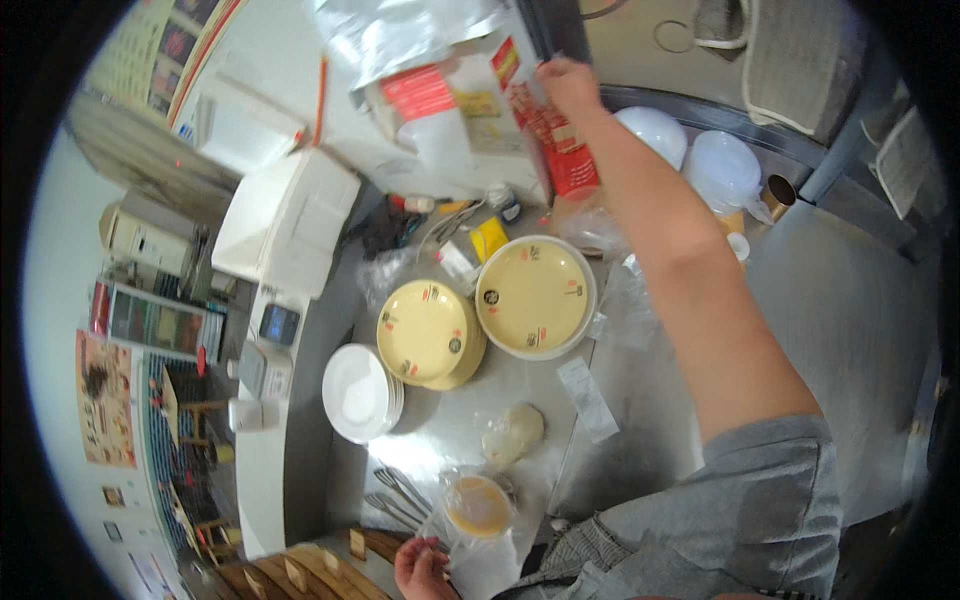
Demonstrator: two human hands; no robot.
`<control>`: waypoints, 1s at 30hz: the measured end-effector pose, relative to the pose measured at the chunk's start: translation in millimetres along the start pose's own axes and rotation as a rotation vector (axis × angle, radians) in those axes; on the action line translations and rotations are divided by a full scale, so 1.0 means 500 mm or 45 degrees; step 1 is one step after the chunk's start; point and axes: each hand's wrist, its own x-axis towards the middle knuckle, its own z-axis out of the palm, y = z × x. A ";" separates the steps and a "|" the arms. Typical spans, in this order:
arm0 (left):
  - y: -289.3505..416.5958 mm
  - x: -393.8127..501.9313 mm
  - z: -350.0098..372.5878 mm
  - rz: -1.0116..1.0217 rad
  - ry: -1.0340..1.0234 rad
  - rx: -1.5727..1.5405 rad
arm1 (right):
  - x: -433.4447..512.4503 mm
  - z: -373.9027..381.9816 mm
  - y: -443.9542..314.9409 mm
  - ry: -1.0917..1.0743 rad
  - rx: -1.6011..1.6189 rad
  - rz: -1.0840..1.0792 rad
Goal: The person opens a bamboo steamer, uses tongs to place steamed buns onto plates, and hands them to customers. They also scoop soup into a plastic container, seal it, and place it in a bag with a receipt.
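Note:
My right hand (570, 86) reaches up to the top of a red printed package (562, 142), beside a dark upright edge. Its fingers are curled there, but what they grip is unclear. At the bottom, my left hand (424, 570) has bent fingers close to clear plastic around a round tub with a yellowish top (480, 506). Whether it holds the plastic cannot be made out. Several metal utensils with slotted heads (397, 495) lie beside the tub. A pale lump in clear plastic (514, 435) rests on the steel counter (442, 457).
Stacked yellow plates (424, 330), a larger yellow round dish (536, 296) and stacked white bowls (356, 394) stand mid-counter. A paper slip (589, 397) lies nearby. White rounded containers (724, 169) sit at upper right. A white ledge (262, 480) and slatted wood (300, 574) border the left.

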 end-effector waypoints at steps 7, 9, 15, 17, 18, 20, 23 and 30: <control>-0.051 0.024 -0.047 0.246 -0.200 -0.031 | -0.207 -0.163 -0.275 -0.125 0.850 -0.444; -0.066 0.028 -0.056 0.186 -0.256 -0.148 | -0.366 -0.188 -0.348 -0.411 1.197 -0.291; -0.096 0.034 -0.083 0.118 -0.391 -0.405 | -0.872 -0.215 -0.459 -1.507 1.772 0.069; -0.109 0.032 -0.097 0.102 -0.413 -0.421 | -1.010 -0.201 -0.474 -1.774 1.726 0.298; -0.116 0.031 -0.106 0.085 -0.421 -0.428 | -1.078 -0.201 -0.474 -1.773 1.644 0.387; -0.128 0.028 -0.127 0.043 -0.438 -0.523 | -1.168 -0.177 -0.451 -1.900 1.385 0.235; -0.141 0.029 -0.155 0.086 -0.415 -0.535 | -1.229 -0.148 -0.388 -1.899 0.241 -0.851; -0.157 0.036 -0.189 0.128 -0.511 -0.512 | -1.223 -0.157 -0.364 -1.409 0.102 -1.209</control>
